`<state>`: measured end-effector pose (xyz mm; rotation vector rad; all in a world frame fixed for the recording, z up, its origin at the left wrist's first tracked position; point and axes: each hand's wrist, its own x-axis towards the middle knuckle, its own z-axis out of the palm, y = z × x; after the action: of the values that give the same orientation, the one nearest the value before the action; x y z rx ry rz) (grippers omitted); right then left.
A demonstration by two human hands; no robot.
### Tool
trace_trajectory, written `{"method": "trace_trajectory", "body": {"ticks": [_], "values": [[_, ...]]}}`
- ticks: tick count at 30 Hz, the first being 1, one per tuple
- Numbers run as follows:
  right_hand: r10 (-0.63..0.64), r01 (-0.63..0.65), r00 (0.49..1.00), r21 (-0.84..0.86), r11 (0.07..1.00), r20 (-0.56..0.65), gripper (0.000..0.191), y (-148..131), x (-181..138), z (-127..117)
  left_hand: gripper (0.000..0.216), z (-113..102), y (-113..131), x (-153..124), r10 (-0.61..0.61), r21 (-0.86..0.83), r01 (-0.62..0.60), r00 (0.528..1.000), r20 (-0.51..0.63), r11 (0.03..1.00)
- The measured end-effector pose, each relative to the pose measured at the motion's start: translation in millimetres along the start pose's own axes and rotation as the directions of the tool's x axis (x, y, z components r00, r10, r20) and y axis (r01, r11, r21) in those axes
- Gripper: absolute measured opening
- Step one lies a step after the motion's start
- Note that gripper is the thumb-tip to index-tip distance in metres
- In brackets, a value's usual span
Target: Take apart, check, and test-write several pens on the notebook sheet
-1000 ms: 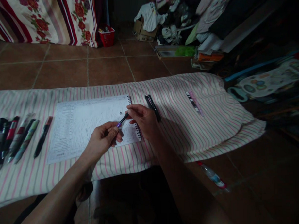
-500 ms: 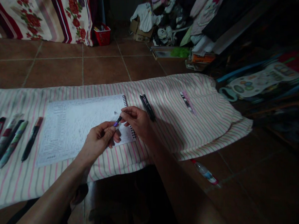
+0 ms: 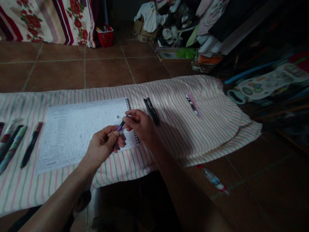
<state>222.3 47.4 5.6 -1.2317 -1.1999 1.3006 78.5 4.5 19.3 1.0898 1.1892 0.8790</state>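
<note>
— Fingers clamped on that purple-and-black pen piece [image 3: 121, 126], left hand [image 3: 101, 145] at the purple end, right hand [image 3: 142, 126] at the dark one?
— Yep, over the notebook [image 3: 78, 123]. Fiddly two-handed step, I'd guess; next move needs steady pinches. Red basket's [image 3: 106, 39] well off.

Looks like a slim pen part [image 3: 121, 126], purple toward the near end, black toward the far; slanting, both ends pinched and partly hidden by fingers [image 3: 114, 138]. Held above the desk [image 3: 195, 138], between its far and near edges.
</note>
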Motion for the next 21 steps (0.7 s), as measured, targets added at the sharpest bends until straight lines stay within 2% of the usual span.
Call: {"method": "trace_trajectory", "body": {"ticks": [10, 16, 21], "values": [[0.059, -0.057, 0.998, 0.101, 0.993, -0.016, 0.025, -8.3, -1.4, 0.8, 0.028, 7.2, 1.8, 0.8, 0.041, -0.062, -0.045, 0.998, -0.054, 0.997], [0.041, -0.039, 0.998, 0.046, 0.998, -0.051, 0.021, -7.5, -2.3, 6.6, 0.026, 9.3, -0.8, -0.2, 0.022, -0.089, -0.029, 0.997, -0.079, 0.996], [0.064, -0.062, 0.998, 0.090, 0.994, -0.012, 0.021, -11.8, -3.8, 5.9, 0.026, 9.2, 1.6, -0.1, 0.044, -0.104, -0.052, 0.995, -0.085, 0.993]]}}
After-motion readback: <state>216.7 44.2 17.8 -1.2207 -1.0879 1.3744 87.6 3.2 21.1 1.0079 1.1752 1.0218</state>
